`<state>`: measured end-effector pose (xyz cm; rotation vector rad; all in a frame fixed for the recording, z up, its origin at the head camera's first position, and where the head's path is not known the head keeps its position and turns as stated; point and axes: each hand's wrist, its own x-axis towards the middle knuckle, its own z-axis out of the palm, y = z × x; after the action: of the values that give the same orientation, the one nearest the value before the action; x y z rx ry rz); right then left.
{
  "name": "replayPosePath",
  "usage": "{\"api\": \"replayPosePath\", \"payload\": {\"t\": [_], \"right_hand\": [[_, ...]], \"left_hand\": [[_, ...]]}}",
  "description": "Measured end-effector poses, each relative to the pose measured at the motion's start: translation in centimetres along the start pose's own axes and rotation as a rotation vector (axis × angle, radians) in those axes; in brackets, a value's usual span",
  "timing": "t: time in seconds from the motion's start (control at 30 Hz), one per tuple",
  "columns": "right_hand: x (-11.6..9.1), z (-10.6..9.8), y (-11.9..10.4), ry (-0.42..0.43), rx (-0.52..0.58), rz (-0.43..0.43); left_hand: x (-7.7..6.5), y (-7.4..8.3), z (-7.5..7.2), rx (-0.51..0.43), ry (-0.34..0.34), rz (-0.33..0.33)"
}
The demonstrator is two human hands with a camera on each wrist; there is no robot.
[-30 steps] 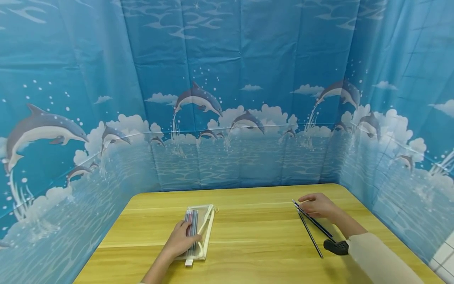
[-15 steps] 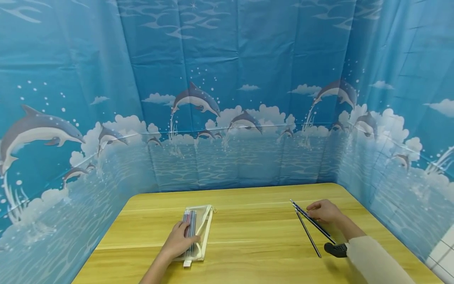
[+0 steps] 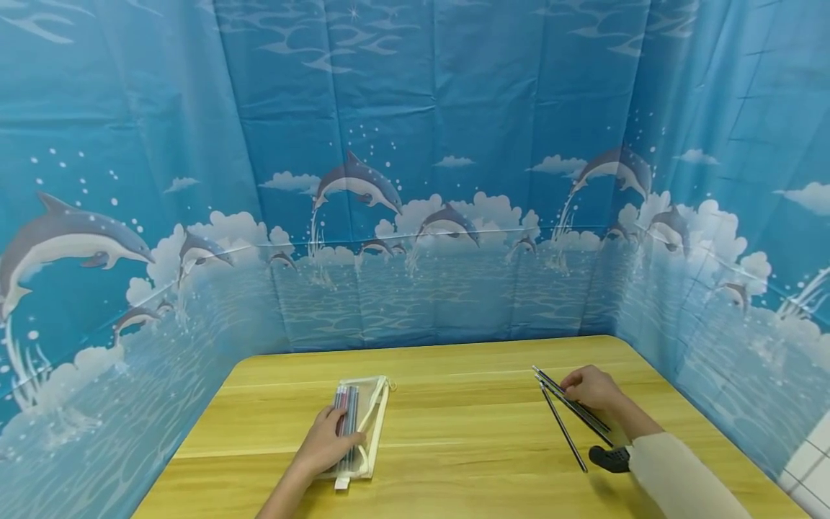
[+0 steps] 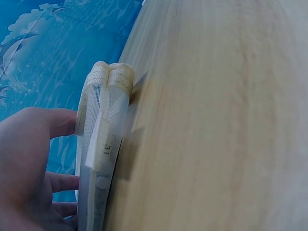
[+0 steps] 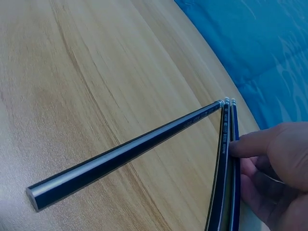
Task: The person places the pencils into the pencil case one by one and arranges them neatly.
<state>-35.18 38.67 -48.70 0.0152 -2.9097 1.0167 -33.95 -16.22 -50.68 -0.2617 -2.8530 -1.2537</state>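
Observation:
On the left of the table lies a translucent pouch (image 3: 371,425) with a cream zipper edge and several pencils (image 3: 352,404) showing through it. My left hand (image 3: 327,440) rests on it, thumb and fingertips against its upper face, as the left wrist view shows. At the right are three dark pencils with pale ends: one (image 5: 125,154) slants away, while a middle pencil (image 5: 222,159) and an outer pencil (image 5: 235,168) lie close together. My right hand (image 3: 593,388) pinches the outer pencil, the thumb tip also close against the middle one.
A yellow wood-grain table (image 3: 467,418) carries everything. Blue dolphin-print curtain (image 3: 415,295) stands along its back and both sides. A black wrist device (image 3: 609,458) sits under the right cuff, over the near pencil ends.
The right hand has shifted slightly and now has its fingers at the pencils. The outer pencil has come apart from the middle one, toward the hand. The left hand stays on the pouch.

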Motion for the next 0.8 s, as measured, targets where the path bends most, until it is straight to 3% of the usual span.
{"api": "replayPosePath", "payload": {"t": [0.33, 0.5, 0.67, 0.8], "right_hand": [[0.4, 0.4, 0.5, 0.037, -0.036, -0.006], [0.2, 0.4, 0.6, 0.064, 0.082, 0.047], [0.0, 0.2, 0.2, 0.065, 0.158, 0.034], [0.0, 0.3, -0.5, 0.038, 0.295, 0.041]], "left_hand": [[-0.1, 0.1, 0.0, 0.001, 0.002, 0.004], [0.0, 0.1, 0.1, 0.001, -0.008, 0.003], [0.0, -0.1, 0.1, -0.001, -0.015, -0.014], [0.0, 0.0, -0.1, -0.007, -0.016, -0.013]]}}
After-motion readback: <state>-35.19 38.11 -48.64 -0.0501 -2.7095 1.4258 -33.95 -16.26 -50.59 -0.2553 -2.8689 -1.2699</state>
